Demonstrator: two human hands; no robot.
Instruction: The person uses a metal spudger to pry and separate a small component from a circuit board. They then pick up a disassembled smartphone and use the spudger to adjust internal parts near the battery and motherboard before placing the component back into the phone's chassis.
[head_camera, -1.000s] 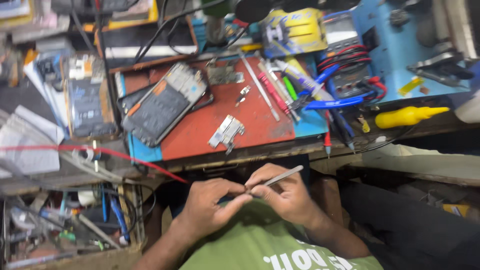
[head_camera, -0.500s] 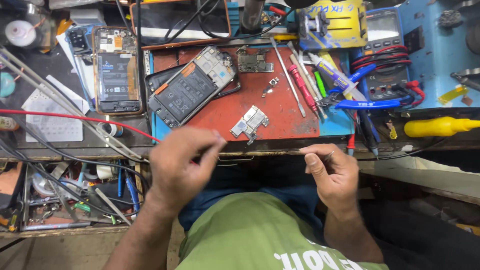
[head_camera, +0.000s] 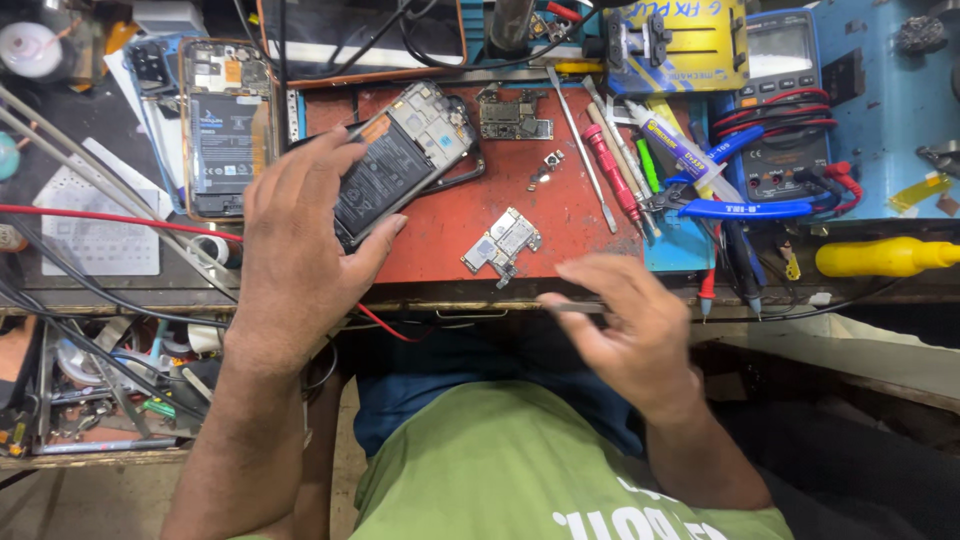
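Worktop (head_camera: 150, 285): crowded repair surface, its near edge running across the view just above the person's lap. Red mat (head_camera: 450, 225): set in the middle of the worktop and reaching its near edge; the barest stretch lies near that edge, between the two hands. Opened phone (head_camera: 400, 160), back cover off, battery exposed: lies tilted on the far left part of the mat. Left hand (head_camera: 300, 230): over the mat's left edge, fingers spread and curled loosely about the phone's lower end, thumb against its near side, touching it; whether it is lifted cannot be told. Right hand (head_camera: 625, 325): blurred, at the near edge of the worktop right of centre, fingers closed in a pinch on a thin metal tool (head_camera: 570, 307) that points left along the edge. Second opened phone (head_camera: 222, 125): lies upright off the mat toward the far left corner, well apart from the hands. Multimeter (head_camera: 785, 100): far right, with red and black leads coiled on it. Yellow-handled screwdriver (head_camera: 880, 257): near the right end, along the near edge. Blue-handled pliers (head_camera: 745, 208): just right of the mat. Red screwdriver (head_camera: 612, 172), tweezers and tubes: packed along the mat's right edge. Small circuit board (head_camera: 503, 240): alone on the mat's near middle, just beyond the right hand. Red wire (head_camera: 110, 218): crosses the left side of the worktop.
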